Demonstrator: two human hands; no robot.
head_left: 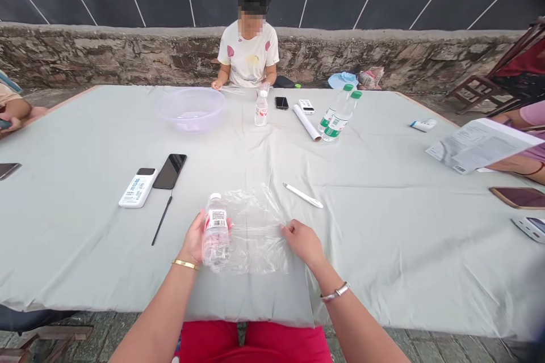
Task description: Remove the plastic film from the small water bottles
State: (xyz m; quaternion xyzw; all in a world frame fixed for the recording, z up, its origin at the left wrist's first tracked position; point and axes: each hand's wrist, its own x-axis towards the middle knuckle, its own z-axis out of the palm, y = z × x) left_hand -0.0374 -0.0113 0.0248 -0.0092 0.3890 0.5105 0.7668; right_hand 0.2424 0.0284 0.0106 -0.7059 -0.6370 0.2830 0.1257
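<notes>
My left hand (197, 237) is wrapped around a clear plastic water bottle (217, 219) with a white cap and a red and white label. The bottle lies along the left side of a thin sheet of clear plastic film (255, 238), spread on the cloth in front of me. At the film's right edge, my right hand (301, 241) pinches it between thumb and fingers. Beyond that hand rests a white pen-like cutter (302, 195), untouched. Whether the film passes beneath the bottle or partly around it I cannot tell.
Left of the bottle are a black phone (170, 171) and a white power bank (138, 188). Farther off stand a lilac basin (191, 110), another small bottle (261, 109), a white roll (306, 122) and two green-capped bottles (338, 116). A person (249, 51) sits opposite; others sit at both sides.
</notes>
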